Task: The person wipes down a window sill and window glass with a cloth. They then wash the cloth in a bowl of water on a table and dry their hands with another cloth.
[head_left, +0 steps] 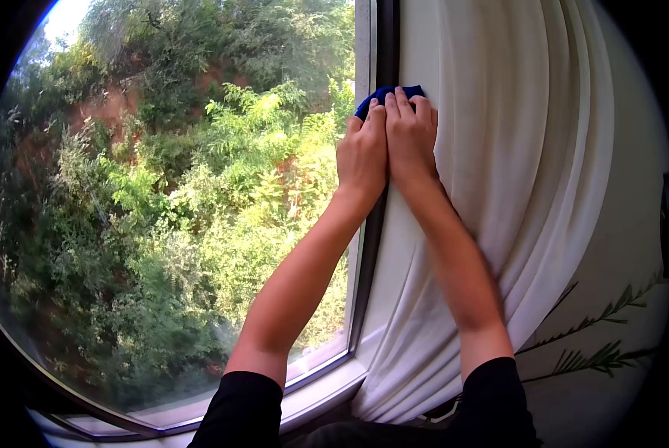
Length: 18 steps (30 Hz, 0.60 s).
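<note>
Both arms reach up and forward to the dark window frame (pixel 386 45) along the right side of the glass. A blue cloth (pixel 383 93) is bunched against this frame, its edges showing beyond my fingertips. My left hand (pixel 363 155) grips the cloth from the glass side, its fingers bent. Right beside it, touching it, my right hand (pixel 412 142) presses on the cloth with its fingers curled over it, near the curtain. Most of the cloth is hidden under the fingers.
A long white curtain (pixel 498 134) hangs in folds close to my right arm. The window glass (pixel 163 224) fills the left, with trees and bushes outside. Below it runs a light sill (pixel 327 392). Green plant fronds (pixel 599 361) stick out at the lower right.
</note>
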Tool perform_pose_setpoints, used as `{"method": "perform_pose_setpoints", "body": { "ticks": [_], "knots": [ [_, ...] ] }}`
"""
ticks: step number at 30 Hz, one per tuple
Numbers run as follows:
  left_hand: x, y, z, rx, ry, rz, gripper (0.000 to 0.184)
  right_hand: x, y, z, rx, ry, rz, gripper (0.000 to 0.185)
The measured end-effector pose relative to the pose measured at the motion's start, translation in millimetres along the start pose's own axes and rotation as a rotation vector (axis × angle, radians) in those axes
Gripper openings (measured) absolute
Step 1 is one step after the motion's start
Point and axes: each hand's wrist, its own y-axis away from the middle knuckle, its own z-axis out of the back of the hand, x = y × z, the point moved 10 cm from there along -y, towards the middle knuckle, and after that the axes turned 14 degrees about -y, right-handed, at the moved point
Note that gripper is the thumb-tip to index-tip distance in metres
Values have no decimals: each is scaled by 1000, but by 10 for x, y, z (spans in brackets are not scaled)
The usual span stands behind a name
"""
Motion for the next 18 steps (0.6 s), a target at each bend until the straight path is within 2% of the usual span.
{"method": "perform_pose_setpoints", "body": {
  "ticks": [2, 7, 9, 10, 11, 13, 15, 18],
  "knots": [
    [32, -35, -99, -30, -27, -45, 32, 5, 8, -7, 45, 142, 33, 41],
    [-63, -7, -202, -146, -126, -132, 34, 28, 86, 281, -73, 71, 29, 36],
    [-59, -32, -192, -138, -81, -112, 34, 36, 73, 274, -48, -184, 31, 30],
    [-11, -41, -125, -162, -18, -65, 36, -33, 64, 317, -152, -314, 9, 20],
    [30, -55, -62, -186, 43, -20, 39, -50, 47, 317, -155, -308, 7, 20],
    [8, -131, 28, -257, 59, -29, 36, -211, 2, 357, -234, -538, -149, 20],
    [-23, -162, 10, -258, 81, -30, 33, -187, -31, 384, -294, -557, -103, 20],
    [25, -193, -40, -173, 83, -39, 38, -219, -86, 193, -136, -556, -210, 29]
  ]
}}
